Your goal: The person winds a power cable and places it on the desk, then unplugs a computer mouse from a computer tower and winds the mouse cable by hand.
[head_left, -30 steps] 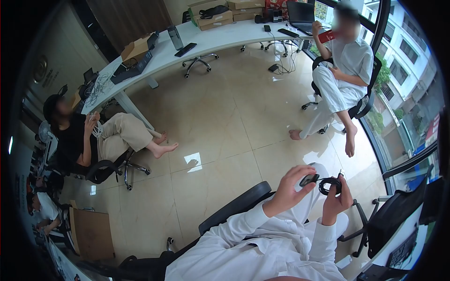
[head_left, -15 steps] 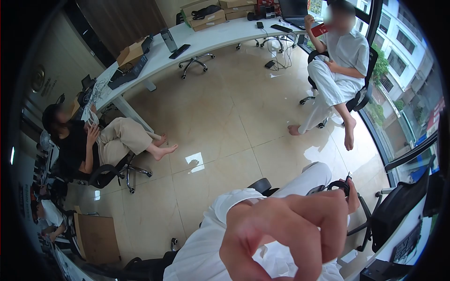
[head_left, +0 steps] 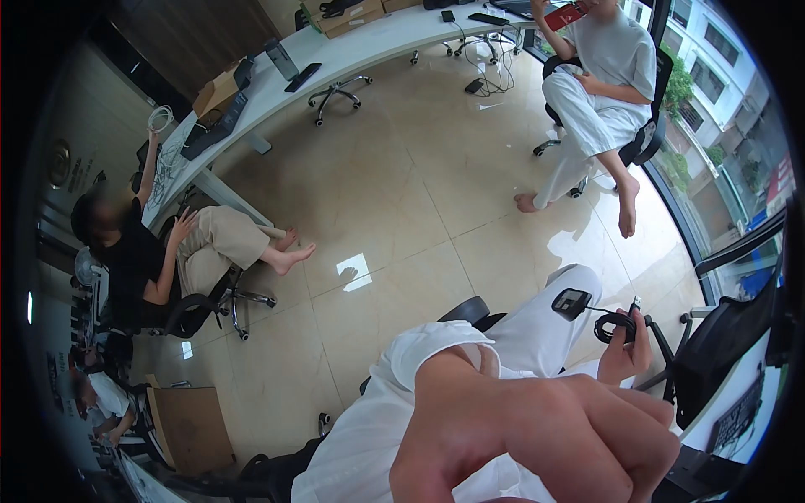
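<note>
My right hand [head_left: 627,356] is closed around a coiled black cable [head_left: 610,327], with a metal plug [head_left: 636,303] sticking up above the fingers. From the coil a thin lead runs to a small black device [head_left: 571,304] with a glossy face, resting at the knee of my white trousers [head_left: 537,335]. Very close to the camera, my left hand [head_left: 553,432] reaches across from a white cuff [head_left: 436,348] with its fingers bent inward. Its fingertips are turned away, so whatever they may hold is hidden.
A long white table [head_left: 360,59] carries a cardboard box [head_left: 352,17] and electronics. One person sits at the right with a red object [head_left: 566,15]; another at the left raises a white cable coil [head_left: 160,118]. A black chair [head_left: 721,352] stands at my right.
My left hand has moved right, its fingers now turned toward the lower right. The black device shows more fully at my knee. The person at left has raised an arm with the white coil.
</note>
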`<state>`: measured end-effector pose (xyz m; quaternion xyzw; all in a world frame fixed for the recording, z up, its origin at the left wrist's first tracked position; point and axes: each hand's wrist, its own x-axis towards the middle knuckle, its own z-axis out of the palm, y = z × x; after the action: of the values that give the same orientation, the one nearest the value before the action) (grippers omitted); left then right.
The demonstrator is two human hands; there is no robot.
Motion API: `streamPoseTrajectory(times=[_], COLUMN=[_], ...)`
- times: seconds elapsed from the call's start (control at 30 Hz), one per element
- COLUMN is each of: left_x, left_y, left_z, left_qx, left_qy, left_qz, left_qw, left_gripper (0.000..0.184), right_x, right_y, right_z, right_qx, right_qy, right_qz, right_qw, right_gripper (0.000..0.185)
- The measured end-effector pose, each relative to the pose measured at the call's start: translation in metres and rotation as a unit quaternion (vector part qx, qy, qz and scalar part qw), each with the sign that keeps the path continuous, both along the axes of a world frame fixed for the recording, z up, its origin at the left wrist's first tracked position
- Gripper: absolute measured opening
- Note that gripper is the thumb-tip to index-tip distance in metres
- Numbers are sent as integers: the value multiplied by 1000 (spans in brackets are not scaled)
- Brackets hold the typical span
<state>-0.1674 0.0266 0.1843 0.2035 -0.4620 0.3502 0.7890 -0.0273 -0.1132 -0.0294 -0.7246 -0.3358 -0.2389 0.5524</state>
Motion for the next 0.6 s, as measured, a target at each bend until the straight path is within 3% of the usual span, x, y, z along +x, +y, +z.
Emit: streamPoseTrajectory(times=[0.1, 0.2, 0.23, 0.3, 0.43, 0.57, 0.6], left_x=[-1, -25, -22, -16, -34, -39, -36], left_y=[4, 41, 45, 53, 50, 51, 51], left_z=[-6, 3, 4, 6, -7, -32, -42], left_qx=[42, 197, 213, 243, 162, 169, 204], left_qy=[6, 117, 116, 114, 250, 397, 399], left_qz=[-58, -112, -84, -29, -7, 66, 165], left_qw=[997, 967, 967, 963, 955, 900, 879], left_gripper=[23, 18, 19, 22, 21, 10, 7], right_x=[3, 2, 5, -1, 5, 4, 3], right_y=[4, 6, 8, 12, 29, 38, 41], right_z=[-1, -1, -4, 4, -6, -7, -10], right_qx=[3, 18, 30, -37, 46, -6, -16], right_qy=[-8, 20, 12, 108, 67, 48, 52], right_qz=[-6, -1, 8, -42, 31, 43, 50], right_qw=[1000, 1000, 999, 993, 996, 998, 997], right_gripper=[33, 26, 27, 30, 32, 34, 35])
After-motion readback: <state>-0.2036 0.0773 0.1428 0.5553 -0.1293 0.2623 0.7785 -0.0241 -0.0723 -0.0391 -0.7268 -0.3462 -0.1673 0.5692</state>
